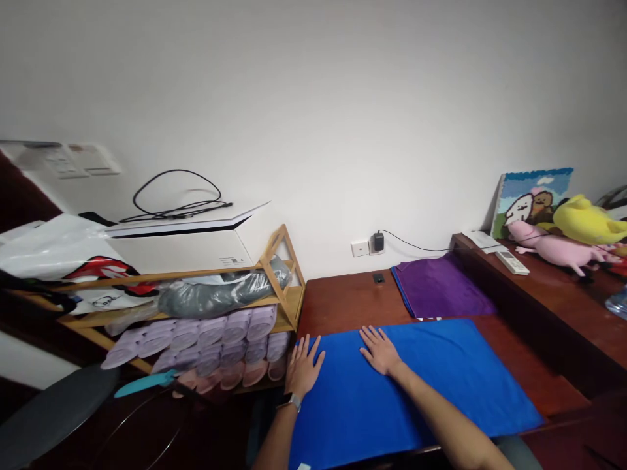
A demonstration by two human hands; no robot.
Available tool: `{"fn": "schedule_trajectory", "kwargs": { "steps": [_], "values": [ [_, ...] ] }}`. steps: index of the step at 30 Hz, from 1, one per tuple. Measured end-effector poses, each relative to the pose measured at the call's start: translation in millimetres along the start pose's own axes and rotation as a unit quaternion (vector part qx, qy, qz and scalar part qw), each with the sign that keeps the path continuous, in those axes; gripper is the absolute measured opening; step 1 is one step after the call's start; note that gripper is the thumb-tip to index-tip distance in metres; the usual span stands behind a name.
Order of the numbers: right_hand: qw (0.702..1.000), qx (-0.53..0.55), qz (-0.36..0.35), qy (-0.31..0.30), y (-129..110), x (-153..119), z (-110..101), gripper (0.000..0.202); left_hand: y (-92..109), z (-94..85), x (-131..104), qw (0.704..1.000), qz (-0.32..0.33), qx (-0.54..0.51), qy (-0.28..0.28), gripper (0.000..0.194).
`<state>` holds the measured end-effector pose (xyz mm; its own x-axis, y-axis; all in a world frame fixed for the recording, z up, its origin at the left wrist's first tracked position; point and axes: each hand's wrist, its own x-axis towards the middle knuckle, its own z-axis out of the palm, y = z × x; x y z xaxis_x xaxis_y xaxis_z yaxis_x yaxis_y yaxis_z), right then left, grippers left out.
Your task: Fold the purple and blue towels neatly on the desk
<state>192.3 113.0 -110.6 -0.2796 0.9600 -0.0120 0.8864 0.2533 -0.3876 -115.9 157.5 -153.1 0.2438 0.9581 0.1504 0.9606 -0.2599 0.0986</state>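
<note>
A blue cloth lies spread over the front of the reddish-brown desk. My left hand rests flat at the cloth's left edge, fingers apart, with a watch on the wrist. Near the cloth's far edge, my right hand is laid palm down with its fingers stretched out. Neither hand grips anything. Behind the blue cloth, towards the wall, is a stack of folded cloths with a purple cloth on top and a blue edge showing at its left.
Left of the desk, a wooden rack holds several slippers and a white box with a black cable on it. A raised ledge at right carries a remote control, plush toys and a picture. A black adapter is plugged into the wall.
</note>
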Motion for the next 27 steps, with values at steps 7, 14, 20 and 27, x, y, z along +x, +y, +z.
{"fn": "schedule_trajectory", "kwargs": {
  "steps": [7, 14, 20, 27],
  "values": [
    [0.972, -0.083, 0.215, 0.038, 174.2, -95.0, -37.5, 0.072, -0.9, -0.1, 0.3, 1.000, -0.011, -0.008, -0.001, 0.064],
    [0.927, -0.122, 0.352, 0.050, 266.9, -154.4, -51.9, 0.076, -0.7, -2.5, 3.1, 1.000, -0.016, -0.008, -0.016, 0.064],
    [0.919, -0.129, 0.369, 0.049, 237.0, -138.1, -62.8, 0.073, -0.3, -8.5, 5.0, 0.999, -0.022, 0.000, -0.041, 0.069],
    [0.993, -0.054, 0.056, 0.087, 53.9, -41.3, -25.2, 0.071, -0.6, -4.4, 2.0, 1.000, -0.014, -0.007, -0.005, 0.069]
  ]
}}
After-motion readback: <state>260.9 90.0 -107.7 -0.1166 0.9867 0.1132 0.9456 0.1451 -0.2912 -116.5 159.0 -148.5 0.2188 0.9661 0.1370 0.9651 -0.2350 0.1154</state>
